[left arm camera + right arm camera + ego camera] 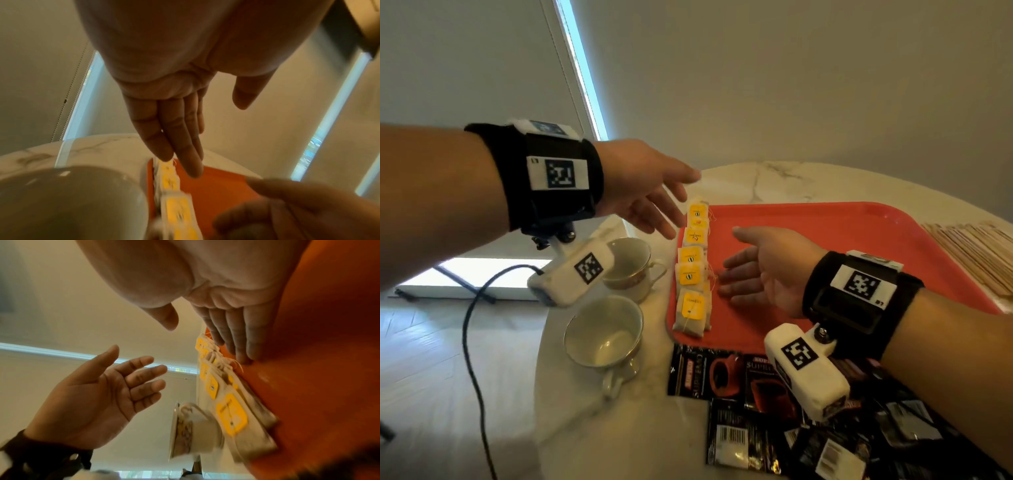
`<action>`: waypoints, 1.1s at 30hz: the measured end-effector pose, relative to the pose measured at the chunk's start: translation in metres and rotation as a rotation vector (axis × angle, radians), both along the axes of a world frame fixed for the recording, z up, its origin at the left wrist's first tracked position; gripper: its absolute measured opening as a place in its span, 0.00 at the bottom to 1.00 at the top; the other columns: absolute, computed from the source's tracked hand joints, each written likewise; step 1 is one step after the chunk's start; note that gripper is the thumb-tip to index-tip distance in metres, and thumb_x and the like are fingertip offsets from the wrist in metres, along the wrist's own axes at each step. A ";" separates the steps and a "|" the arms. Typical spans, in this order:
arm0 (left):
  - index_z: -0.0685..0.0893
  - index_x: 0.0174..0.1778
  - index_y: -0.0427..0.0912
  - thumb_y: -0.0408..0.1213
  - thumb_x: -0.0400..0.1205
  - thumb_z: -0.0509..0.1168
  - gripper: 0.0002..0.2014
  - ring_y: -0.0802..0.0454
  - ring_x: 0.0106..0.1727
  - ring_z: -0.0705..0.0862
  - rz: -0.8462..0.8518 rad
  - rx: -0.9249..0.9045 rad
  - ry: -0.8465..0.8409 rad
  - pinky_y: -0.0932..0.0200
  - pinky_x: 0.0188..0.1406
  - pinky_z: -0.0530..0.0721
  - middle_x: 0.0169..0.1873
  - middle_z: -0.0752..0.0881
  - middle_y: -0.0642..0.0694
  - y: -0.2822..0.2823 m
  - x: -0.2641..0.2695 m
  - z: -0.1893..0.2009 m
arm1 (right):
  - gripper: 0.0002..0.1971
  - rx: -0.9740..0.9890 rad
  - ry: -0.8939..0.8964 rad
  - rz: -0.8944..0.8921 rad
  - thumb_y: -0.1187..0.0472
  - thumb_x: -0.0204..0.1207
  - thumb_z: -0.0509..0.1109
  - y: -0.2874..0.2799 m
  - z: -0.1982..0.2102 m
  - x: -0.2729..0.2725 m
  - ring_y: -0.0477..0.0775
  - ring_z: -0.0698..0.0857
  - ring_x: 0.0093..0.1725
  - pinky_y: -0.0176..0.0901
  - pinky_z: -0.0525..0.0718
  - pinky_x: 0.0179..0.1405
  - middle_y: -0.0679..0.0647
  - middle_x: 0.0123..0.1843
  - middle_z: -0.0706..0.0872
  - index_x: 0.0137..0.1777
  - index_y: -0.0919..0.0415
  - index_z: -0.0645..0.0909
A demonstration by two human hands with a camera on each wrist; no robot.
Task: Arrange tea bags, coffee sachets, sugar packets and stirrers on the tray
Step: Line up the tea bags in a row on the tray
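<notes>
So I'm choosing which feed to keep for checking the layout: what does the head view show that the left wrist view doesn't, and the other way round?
Only the head view shows the black coffee sachets lying on the table in front of the tray, the wooden stirrers beside the tray's right edge, and both teacups.

Only the left wrist view shows the left hand's palm side, its fingers straight above the far end of the row.

Both show the red tray, the row of tea bags along its left edge, and the right hand open beside them.
</notes>
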State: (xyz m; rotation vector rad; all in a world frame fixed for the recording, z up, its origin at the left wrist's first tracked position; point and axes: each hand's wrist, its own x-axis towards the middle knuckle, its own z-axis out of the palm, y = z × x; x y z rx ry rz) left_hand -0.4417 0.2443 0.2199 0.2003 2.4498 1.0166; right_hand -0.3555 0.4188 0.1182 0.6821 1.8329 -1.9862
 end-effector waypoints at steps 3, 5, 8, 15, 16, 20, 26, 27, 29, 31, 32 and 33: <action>0.85 0.62 0.38 0.59 0.88 0.65 0.25 0.38 0.46 0.96 -0.052 -0.084 -0.067 0.41 0.58 0.91 0.46 0.96 0.37 -0.005 0.024 -0.005 | 0.32 0.011 -0.019 0.035 0.40 0.86 0.62 -0.005 0.002 0.015 0.67 0.90 0.57 0.59 0.89 0.57 0.69 0.67 0.85 0.71 0.71 0.78; 0.86 0.61 0.37 0.61 0.87 0.65 0.27 0.38 0.46 0.96 -0.073 -0.157 -0.111 0.41 0.58 0.91 0.46 0.96 0.37 -0.009 0.034 -0.009 | 0.32 0.028 -0.021 0.048 0.40 0.86 0.63 -0.007 0.002 0.023 0.67 0.91 0.55 0.58 0.89 0.57 0.69 0.65 0.87 0.69 0.71 0.79; 0.87 0.60 0.37 0.64 0.85 0.66 0.30 0.38 0.46 0.96 -0.070 -0.229 -0.134 0.41 0.59 0.91 0.46 0.96 0.37 -0.013 0.039 -0.013 | 0.31 0.056 -0.022 0.061 0.39 0.85 0.63 -0.009 0.003 0.031 0.66 0.92 0.54 0.58 0.90 0.56 0.67 0.61 0.89 0.66 0.70 0.81; 0.86 0.59 0.37 0.65 0.86 0.63 0.30 0.39 0.48 0.96 -0.067 -0.289 -0.162 0.43 0.57 0.91 0.47 0.96 0.38 -0.009 0.035 -0.022 | 0.30 0.040 -0.002 0.086 0.38 0.85 0.63 -0.021 0.006 0.037 0.65 0.92 0.56 0.58 0.89 0.59 0.65 0.58 0.90 0.64 0.68 0.82; 0.86 0.59 0.37 0.66 0.86 0.63 0.31 0.38 0.48 0.96 -0.070 -0.295 -0.171 0.42 0.57 0.92 0.47 0.96 0.38 -0.008 0.034 -0.023 | 0.30 0.042 0.002 0.083 0.38 0.85 0.63 -0.021 0.006 0.036 0.65 0.92 0.55 0.58 0.89 0.58 0.65 0.57 0.91 0.64 0.68 0.82; 0.85 0.58 0.36 0.65 0.86 0.63 0.31 0.37 0.50 0.96 -0.093 -0.291 -0.180 0.41 0.58 0.92 0.47 0.96 0.37 -0.005 0.031 -0.028 | 0.30 0.029 -0.010 0.069 0.38 0.85 0.64 -0.015 0.003 0.035 0.63 0.92 0.50 0.57 0.90 0.56 0.66 0.56 0.92 0.64 0.69 0.82; 0.84 0.60 0.35 0.63 0.87 0.63 0.29 0.35 0.52 0.95 -0.150 -0.315 -0.213 0.40 0.60 0.91 0.48 0.95 0.36 -0.002 0.034 -0.026 | 0.30 0.027 -0.003 0.092 0.39 0.85 0.64 -0.018 -0.001 0.034 0.63 0.92 0.50 0.55 0.90 0.54 0.66 0.56 0.91 0.63 0.69 0.83; 0.84 0.60 0.35 0.62 0.87 0.63 0.28 0.36 0.52 0.95 -0.158 -0.319 -0.200 0.40 0.61 0.91 0.48 0.96 0.37 -0.003 0.036 -0.023 | 0.29 0.032 0.010 0.080 0.39 0.85 0.64 -0.015 0.002 0.035 0.64 0.92 0.51 0.55 0.89 0.53 0.66 0.57 0.91 0.62 0.69 0.82; 0.85 0.60 0.35 0.58 0.88 0.65 0.25 0.39 0.50 0.96 -0.170 -0.290 -0.135 0.41 0.60 0.91 0.48 0.96 0.39 -0.005 0.041 -0.012 | 0.26 0.067 0.064 0.063 0.41 0.85 0.65 -0.007 0.014 0.037 0.63 0.92 0.52 0.54 0.88 0.51 0.65 0.57 0.91 0.62 0.68 0.82; 0.87 0.57 0.35 0.51 0.90 0.65 0.19 0.43 0.47 0.96 -0.178 -0.206 0.024 0.45 0.56 0.91 0.47 0.96 0.41 -0.007 0.051 0.003 | 0.20 0.162 0.155 0.083 0.45 0.85 0.67 0.003 0.031 0.043 0.60 0.91 0.50 0.52 0.86 0.51 0.61 0.56 0.91 0.59 0.65 0.83; 0.87 0.54 0.35 0.47 0.90 0.65 0.17 0.46 0.46 0.96 -0.179 -0.149 0.124 0.47 0.53 0.91 0.46 0.96 0.41 -0.007 0.061 0.010 | 0.17 0.226 0.208 0.107 0.47 0.85 0.69 0.008 0.039 0.047 0.59 0.90 0.49 0.51 0.85 0.52 0.60 0.55 0.91 0.57 0.63 0.83; 0.87 0.53 0.35 0.45 0.91 0.65 0.15 0.47 0.44 0.96 -0.173 -0.081 0.213 0.50 0.49 0.91 0.44 0.96 0.41 -0.007 0.073 0.015 | 0.14 0.300 0.258 0.140 0.49 0.84 0.70 0.013 0.048 0.052 0.59 0.90 0.48 0.52 0.83 0.52 0.59 0.54 0.91 0.56 0.61 0.84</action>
